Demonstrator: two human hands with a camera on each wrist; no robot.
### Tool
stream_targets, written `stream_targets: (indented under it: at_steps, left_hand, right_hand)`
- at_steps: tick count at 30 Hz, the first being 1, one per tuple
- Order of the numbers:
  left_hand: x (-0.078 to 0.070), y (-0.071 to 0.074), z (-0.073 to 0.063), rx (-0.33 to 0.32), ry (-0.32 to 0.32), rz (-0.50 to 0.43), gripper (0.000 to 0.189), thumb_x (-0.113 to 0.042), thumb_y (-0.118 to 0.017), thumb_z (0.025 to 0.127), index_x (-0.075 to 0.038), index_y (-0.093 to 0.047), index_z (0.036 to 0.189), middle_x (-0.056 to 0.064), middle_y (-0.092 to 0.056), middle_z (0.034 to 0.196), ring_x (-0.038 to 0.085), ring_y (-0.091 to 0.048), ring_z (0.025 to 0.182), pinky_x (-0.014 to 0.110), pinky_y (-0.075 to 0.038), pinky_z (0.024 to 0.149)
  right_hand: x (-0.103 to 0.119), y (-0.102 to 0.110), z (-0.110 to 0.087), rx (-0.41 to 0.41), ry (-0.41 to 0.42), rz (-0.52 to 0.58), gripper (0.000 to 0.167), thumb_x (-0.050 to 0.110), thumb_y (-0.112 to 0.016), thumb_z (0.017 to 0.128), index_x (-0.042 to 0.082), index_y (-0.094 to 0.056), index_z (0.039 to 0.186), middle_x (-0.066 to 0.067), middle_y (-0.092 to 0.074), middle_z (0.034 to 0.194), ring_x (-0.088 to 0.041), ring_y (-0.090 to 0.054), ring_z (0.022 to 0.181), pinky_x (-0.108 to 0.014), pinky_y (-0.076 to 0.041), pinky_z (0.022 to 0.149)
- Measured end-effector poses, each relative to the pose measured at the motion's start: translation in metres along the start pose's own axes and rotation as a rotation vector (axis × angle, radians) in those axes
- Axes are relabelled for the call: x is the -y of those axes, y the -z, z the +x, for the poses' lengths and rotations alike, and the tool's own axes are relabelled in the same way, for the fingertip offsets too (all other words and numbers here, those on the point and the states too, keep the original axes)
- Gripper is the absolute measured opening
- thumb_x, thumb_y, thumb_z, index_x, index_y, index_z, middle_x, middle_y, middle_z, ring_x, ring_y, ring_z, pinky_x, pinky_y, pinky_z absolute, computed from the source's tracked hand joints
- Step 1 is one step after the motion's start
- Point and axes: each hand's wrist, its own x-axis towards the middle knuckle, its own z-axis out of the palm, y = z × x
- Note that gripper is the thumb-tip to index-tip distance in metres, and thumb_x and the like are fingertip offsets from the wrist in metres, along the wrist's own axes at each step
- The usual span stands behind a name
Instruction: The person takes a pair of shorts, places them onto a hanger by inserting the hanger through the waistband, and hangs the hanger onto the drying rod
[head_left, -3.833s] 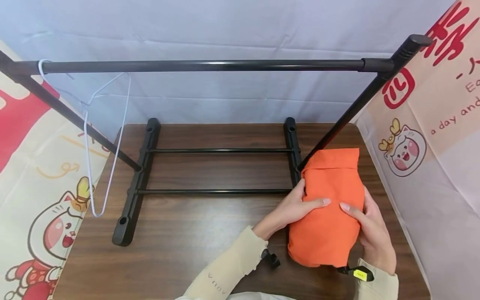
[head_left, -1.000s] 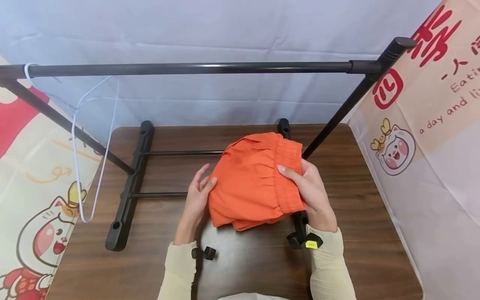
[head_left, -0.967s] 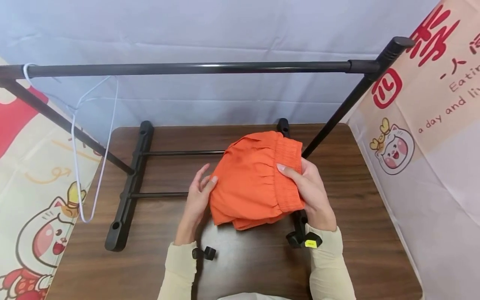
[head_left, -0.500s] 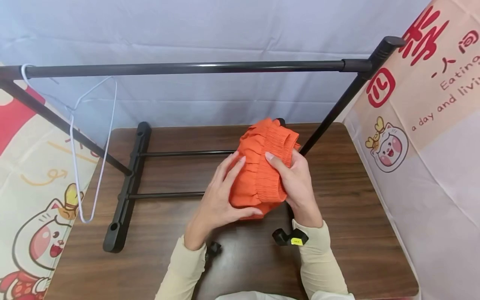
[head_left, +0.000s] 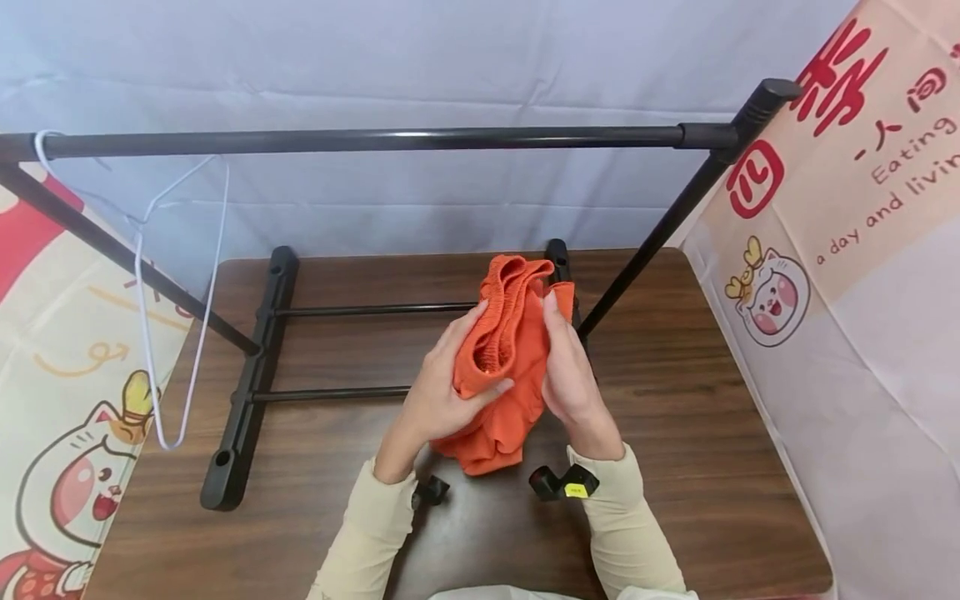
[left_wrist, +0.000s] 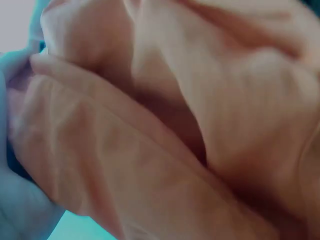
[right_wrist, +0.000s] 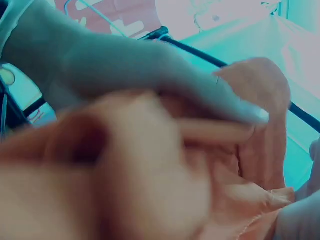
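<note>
Bunched orange shorts (head_left: 517, 392) with a gathered elastic waistband (head_left: 491, 333) are held above the table, between both hands. My left hand (head_left: 438, 392) grips the waistband side, its thumb laid across the near end of the folds. On the other side, my right hand (head_left: 573, 379) holds the cloth between its thumb and fingers, which are partly hidden behind it. The left wrist view is filled by folds of the shorts (left_wrist: 150, 150), with part of the left hand (left_wrist: 22, 200) at the edge. In the right wrist view, a thumb lies along blurred cloth (right_wrist: 150, 165).
A black garment rack stands on the brown wooden table (head_left: 697, 467), its top bar (head_left: 375, 140) crossing beyond the hands. A white hanger (head_left: 142, 333) hangs at the bar's left end. Two low crossbars (head_left: 337, 393) join the feet. Printed cloth walls surround the table.
The shorts went from the right side of the table to the middle. They have since been turned and bunched, with the waistband now on the left hand's side. The left hand has closed in on it.
</note>
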Motion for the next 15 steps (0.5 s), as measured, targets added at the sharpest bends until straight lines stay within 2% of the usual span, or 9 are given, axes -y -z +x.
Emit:
stream_targets:
  at_steps: [2, 4, 6, 8, 11, 13, 15]
  left_hand:
    - [0.000, 0.002, 0.001, -0.032, 0.049, -0.129, 0.088, -0.022, -0.083, 0.090, -0.024, -0.035, 0.164, 0.004, -0.049, 0.161, 0.021, -0.056, 0.140, 0.041, -0.049, 0.117]
    - [-0.001, 0.002, 0.002, -0.093, 0.093, -0.224, 0.080, -0.015, -0.081, 0.091, -0.019, -0.041, 0.160, 0.007, -0.054, 0.156, 0.019, -0.057, 0.136, 0.034, -0.048, 0.116]
    - [-0.001, 0.003, 0.005, -0.172, 0.120, -0.272, 0.070, -0.008, -0.079, 0.092, -0.011, -0.047, 0.154, 0.012, -0.059, 0.148, 0.020, -0.060, 0.129, 0.028, -0.049, 0.112]
    - [-0.001, 0.005, 0.008, -0.243, 0.135, -0.264, 0.064, -0.004, -0.078, 0.090, -0.004, -0.050, 0.149, 0.016, -0.062, 0.140, 0.020, -0.060, 0.123, 0.025, -0.049, 0.109]
    - [-0.001, 0.013, 0.015, -0.315, 0.119, -0.228, 0.060, -0.002, -0.077, 0.091, -0.001, -0.052, 0.146, 0.019, -0.063, 0.138, 0.021, -0.061, 0.122, 0.025, -0.048, 0.109]
    - [-0.002, 0.022, 0.019, -0.351, 0.078, -0.195, 0.060, 0.000, -0.076, 0.090, -0.001, -0.053, 0.146, 0.018, -0.064, 0.139, 0.019, -0.061, 0.123, 0.025, -0.048, 0.110]
    - [-0.004, 0.032, 0.026, -0.386, 0.007, -0.167, 0.059, 0.003, -0.073, 0.090, 0.001, -0.053, 0.146, 0.021, -0.063, 0.139, 0.018, -0.061, 0.124, 0.027, -0.048, 0.111]
  right_hand:
    - [-0.001, 0.002, -0.001, -0.019, 0.009, -0.029, 0.074, 0.059, -0.033, 0.111, 0.009, -0.029, 0.164, -0.006, -0.043, 0.160, -0.014, -0.046, 0.145, -0.021, -0.046, 0.113]
    - [-0.003, 0.004, 0.000, -0.053, 0.028, -0.071, 0.060, 0.049, -0.040, 0.112, 0.008, -0.040, 0.157, -0.005, -0.057, 0.141, -0.014, -0.060, 0.127, -0.023, -0.053, 0.103]
    - [-0.004, 0.004, 0.000, -0.106, 0.029, -0.134, 0.047, 0.037, -0.052, 0.111, 0.008, -0.048, 0.148, -0.003, -0.062, 0.125, -0.013, -0.067, 0.109, -0.025, -0.058, 0.092]
    - [-0.004, 0.004, 0.000, -0.168, 0.010, -0.209, 0.043, 0.028, -0.064, 0.105, 0.011, -0.053, 0.142, -0.002, -0.064, 0.117, -0.015, -0.069, 0.100, -0.027, -0.060, 0.085]
    - [-0.004, 0.006, -0.001, -0.242, -0.031, -0.337, 0.053, 0.025, -0.079, 0.095, 0.016, -0.056, 0.141, -0.004, -0.065, 0.123, -0.021, -0.070, 0.104, -0.031, -0.060, 0.089]
    - [-0.005, 0.010, -0.001, -0.278, -0.051, -0.403, 0.055, 0.027, -0.083, 0.091, 0.017, -0.058, 0.139, -0.006, -0.066, 0.124, -0.023, -0.070, 0.105, -0.031, -0.060, 0.090]
    - [-0.006, 0.016, 0.001, -0.297, -0.052, -0.428, 0.053, 0.029, -0.083, 0.091, 0.017, -0.060, 0.137, -0.006, -0.068, 0.121, -0.022, -0.070, 0.102, -0.031, -0.060, 0.088]
